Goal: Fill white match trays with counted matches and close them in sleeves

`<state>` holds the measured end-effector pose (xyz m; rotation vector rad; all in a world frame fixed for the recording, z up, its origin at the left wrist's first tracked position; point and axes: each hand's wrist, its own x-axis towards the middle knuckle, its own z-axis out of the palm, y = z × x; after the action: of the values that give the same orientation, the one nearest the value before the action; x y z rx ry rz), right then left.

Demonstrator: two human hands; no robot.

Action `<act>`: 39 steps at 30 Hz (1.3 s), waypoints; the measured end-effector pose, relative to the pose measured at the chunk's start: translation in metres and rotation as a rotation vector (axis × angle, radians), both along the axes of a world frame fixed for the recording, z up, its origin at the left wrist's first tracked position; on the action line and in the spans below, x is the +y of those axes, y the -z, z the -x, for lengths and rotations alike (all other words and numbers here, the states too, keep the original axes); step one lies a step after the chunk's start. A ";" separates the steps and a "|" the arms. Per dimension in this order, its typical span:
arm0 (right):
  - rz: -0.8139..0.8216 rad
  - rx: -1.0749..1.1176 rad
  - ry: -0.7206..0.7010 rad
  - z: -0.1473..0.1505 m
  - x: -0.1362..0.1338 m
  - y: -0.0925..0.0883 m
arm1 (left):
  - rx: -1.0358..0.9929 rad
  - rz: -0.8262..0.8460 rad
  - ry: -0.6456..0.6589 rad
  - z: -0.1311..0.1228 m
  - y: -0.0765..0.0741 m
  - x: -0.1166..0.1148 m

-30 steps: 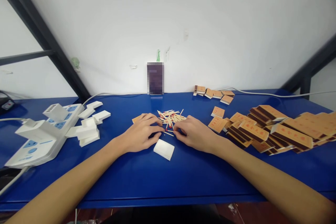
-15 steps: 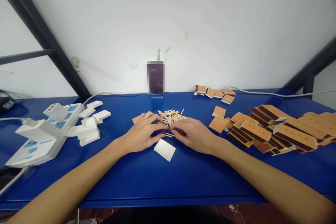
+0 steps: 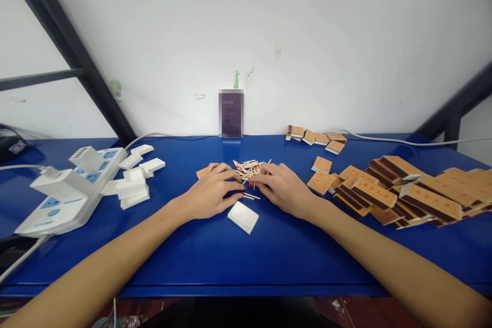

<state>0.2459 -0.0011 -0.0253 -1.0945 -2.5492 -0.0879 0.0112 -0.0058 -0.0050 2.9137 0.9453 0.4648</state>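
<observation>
A loose pile of red-tipped matches [image 3: 250, 168] lies at the middle of the blue table. My left hand [image 3: 211, 189] is at the pile's left side, its fingers apart and curved, the fingertips near the matches. On the right side, my right hand [image 3: 282, 188] reaches to the pile with bent fingers at the matches; whether a match is between them is too small to tell. Two loose matches [image 3: 251, 196] lie between the hands. Just in front rests a white matchbox tray [image 3: 243, 217]. An orange box piece [image 3: 200, 173] shows partly behind my left hand.
White trays [image 3: 132, 184] lie at the left beside a power strip [image 3: 63, 215] with plugs and cables. Orange matchboxes [image 3: 374, 192] are heaped at the right, with a few more [image 3: 315, 137] by the wall. A dark pixelated object [image 3: 231, 114] stands at the back.
My right hand has drawn slightly back to the right from the pile, and more matches show between the hands. The whole view has shifted a little.
</observation>
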 end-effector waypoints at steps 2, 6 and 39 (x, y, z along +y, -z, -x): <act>-0.004 0.008 -0.023 0.000 0.001 0.001 | -0.005 -0.020 -0.027 0.000 0.001 0.000; -0.015 0.025 -0.073 0.002 0.001 0.000 | -0.009 -0.042 -0.061 0.000 0.004 0.001; 0.057 0.047 -0.063 0.016 -0.010 -0.007 | -0.078 0.079 -0.024 0.004 -0.002 0.000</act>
<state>0.2297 -0.0111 -0.0184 -1.0232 -2.5558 0.0264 0.0067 -0.0055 -0.0033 2.7949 0.9669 0.5260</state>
